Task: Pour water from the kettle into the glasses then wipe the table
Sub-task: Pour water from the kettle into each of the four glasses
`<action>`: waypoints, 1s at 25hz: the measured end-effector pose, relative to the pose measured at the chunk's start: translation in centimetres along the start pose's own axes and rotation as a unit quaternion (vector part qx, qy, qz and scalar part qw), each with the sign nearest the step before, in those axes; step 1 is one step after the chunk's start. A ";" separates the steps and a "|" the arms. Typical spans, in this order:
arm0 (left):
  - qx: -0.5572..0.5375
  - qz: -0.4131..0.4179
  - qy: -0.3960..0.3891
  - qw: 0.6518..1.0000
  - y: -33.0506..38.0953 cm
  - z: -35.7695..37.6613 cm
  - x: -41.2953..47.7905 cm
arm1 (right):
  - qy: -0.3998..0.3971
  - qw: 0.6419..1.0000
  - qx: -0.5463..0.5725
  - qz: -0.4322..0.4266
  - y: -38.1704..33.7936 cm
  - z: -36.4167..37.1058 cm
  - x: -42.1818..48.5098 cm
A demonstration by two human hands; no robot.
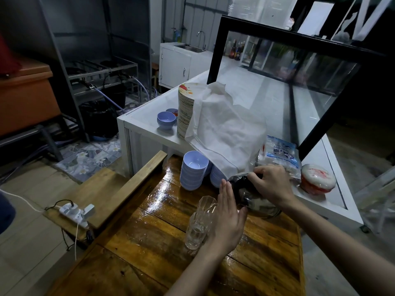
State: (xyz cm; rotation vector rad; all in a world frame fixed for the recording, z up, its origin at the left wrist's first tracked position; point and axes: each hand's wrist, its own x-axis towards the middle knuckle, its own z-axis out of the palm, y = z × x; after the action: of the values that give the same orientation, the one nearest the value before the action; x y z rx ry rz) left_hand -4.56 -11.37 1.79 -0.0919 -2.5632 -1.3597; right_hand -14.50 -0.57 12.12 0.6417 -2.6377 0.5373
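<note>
A dark metal kettle (252, 199) stands on the glossy wooden table (162, 242), near its far right side. My right hand (271, 184) is curled over the kettle's top, gripping the handle there. My left hand (227, 218) has straight fingers held flat against the kettle's left side. Two clear glasses stand just left of that hand: one nearer me (195, 231) and one behind it (206, 205). A white cloth (224, 129) hangs over a tall stack of plates and reaches down to the kettle.
Stacks of blue bowls (193, 170) stand at the table's far edge. A white counter (147, 122) behind holds the plate stack (184, 112), more bowls, a plastic bag (280, 154) and a red-and-white pack (317, 178). A power strip (74, 212) lies on a wooden bench at left.
</note>
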 end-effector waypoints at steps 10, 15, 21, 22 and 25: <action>-0.035 0.004 0.030 0.999 -0.1 0.4 0.0 | -0.002 0.999 -0.041 -0.018 -0.4 0.0 0.3; -0.052 -0.007 0.036 0.998 -0.1 0.4 0.2 | -0.004 0.996 -0.070 -0.047 -0.4 0.1 1.1; -0.086 -0.012 0.052 0.995 0.1 0.0 0.2 | -0.020 0.995 -0.082 -0.063 -0.9 0.3 1.6; -0.090 -0.014 0.053 0.994 0.2 -0.1 0.1 | -0.020 0.994 -0.087 -0.067 -1.0 0.3 1.7; -0.095 -0.014 0.056 0.994 0.2 -0.1 0.0 | -0.018 0.992 -0.093 -0.078 -1.3 0.3 1.8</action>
State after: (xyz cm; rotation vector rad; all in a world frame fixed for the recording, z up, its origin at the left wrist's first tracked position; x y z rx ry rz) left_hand -4.46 -11.39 1.99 -0.0116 -2.3468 -1.5705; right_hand -15.39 -2.43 13.00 0.7955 -2.6029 0.2328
